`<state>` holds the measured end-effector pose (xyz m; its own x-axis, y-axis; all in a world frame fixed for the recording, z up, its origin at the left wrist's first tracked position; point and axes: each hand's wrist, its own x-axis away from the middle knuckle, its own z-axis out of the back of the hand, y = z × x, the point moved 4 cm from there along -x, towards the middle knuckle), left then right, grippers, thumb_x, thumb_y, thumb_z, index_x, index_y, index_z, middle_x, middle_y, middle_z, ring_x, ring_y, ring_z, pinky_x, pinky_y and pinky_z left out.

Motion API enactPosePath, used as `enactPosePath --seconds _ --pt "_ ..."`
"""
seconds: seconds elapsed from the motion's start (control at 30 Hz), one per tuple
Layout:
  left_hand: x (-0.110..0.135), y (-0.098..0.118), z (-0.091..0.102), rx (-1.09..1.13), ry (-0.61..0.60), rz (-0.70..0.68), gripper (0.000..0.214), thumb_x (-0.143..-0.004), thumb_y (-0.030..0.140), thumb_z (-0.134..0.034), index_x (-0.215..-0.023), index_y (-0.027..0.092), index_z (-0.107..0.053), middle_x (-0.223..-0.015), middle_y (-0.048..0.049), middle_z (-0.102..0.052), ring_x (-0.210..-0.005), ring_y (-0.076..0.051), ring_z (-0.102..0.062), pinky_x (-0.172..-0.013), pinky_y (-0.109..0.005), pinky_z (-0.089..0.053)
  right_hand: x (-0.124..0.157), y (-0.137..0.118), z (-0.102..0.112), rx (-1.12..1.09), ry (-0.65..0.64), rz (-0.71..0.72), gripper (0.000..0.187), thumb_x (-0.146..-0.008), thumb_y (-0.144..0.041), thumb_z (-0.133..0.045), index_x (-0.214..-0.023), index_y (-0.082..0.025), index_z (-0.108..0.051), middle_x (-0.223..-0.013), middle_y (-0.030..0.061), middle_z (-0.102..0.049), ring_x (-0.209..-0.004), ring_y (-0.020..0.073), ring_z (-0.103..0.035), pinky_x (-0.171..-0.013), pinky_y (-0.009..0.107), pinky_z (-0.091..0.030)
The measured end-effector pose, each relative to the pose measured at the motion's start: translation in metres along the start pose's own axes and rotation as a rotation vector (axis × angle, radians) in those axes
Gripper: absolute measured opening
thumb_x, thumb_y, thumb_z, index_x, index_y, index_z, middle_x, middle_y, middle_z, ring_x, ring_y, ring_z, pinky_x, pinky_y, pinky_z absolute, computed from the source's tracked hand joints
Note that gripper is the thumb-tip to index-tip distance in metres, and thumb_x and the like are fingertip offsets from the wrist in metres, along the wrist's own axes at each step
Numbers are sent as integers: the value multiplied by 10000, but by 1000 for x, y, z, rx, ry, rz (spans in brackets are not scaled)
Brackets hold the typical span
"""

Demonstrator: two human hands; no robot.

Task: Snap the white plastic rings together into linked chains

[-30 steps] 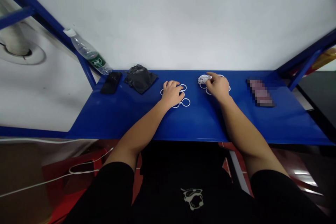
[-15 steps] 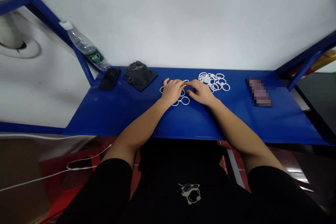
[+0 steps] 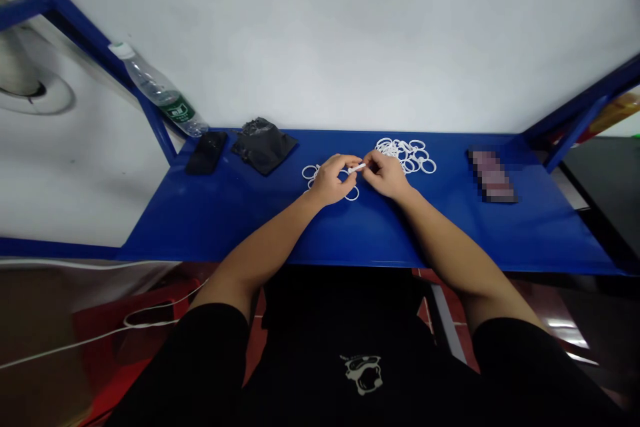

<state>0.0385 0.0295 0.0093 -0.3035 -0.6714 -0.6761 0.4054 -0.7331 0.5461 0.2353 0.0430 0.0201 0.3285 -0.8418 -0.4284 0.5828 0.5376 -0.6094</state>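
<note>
Both hands meet over the middle of the blue shelf (image 3: 225, 213). My left hand (image 3: 331, 179) and my right hand (image 3: 386, 175) each pinch one end of a single white ring (image 3: 357, 167), held between them just above the surface. A few loose white rings (image 3: 309, 172) lie under and beside my left hand. A heap of several more white rings (image 3: 413, 153) sits just behind my right hand, toward the wall.
A black phone (image 3: 206, 152) and a crumpled black bag (image 3: 263, 143) lie at the shelf's left rear. A clear plastic bottle (image 3: 160, 99) leans on the blue frame there. A blurred flat object (image 3: 491, 175) lies to the right. A white wall stands behind.
My right hand left the ring heap and came left to meet my left hand. Both hands now pinch one ring lifted off the shelf.
</note>
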Motion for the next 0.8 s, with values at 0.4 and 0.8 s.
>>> enactPosePath --seconds 0.4,0.8 --pt "-2 -1 -3 -36 -9 -34 264 -1044 157 -667 -1203 259 -852 -1141 -69 -888 -1056 -238 -834 -1010 -468 -675 0 -4 -3 -1 -64 50 178 -970 -410 -621 -889 -255 -659 -705 8 -698 -603 185 -567 -626 339 -435" --pt "-2 3 -7 4 -75 -133 391 -1022 95 -651 -1275 289 -879 -1181 -76 -889 -1048 -235 -834 -998 -485 -681 -2 -1 -1 15 -89 55 149 -944 -342 -597 -905 -245 -703 -736 14 -718 -636 188 -608 -646 340 -443"
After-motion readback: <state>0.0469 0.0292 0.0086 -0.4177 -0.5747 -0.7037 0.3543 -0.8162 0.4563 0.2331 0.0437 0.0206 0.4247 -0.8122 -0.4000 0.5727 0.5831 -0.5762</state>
